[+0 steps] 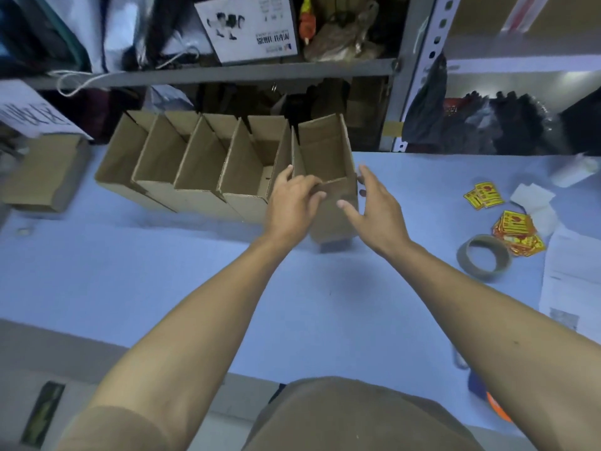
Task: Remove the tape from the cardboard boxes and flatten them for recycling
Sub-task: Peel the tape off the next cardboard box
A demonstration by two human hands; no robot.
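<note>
Several open brown cardboard boxes stand side by side in a row at the back of the blue table. The rightmost box stands upright with its top open. My left hand grips the near left corner of that box, fingers curled over the front rim. My right hand is at the box's right side with fingers spread and straight, the thumb against the front face.
A brown tape roll lies at the right, beside yellow-red stickers and white papers. A closed cardboard box sits at far left. Metal shelving packed with bags rises behind the table.
</note>
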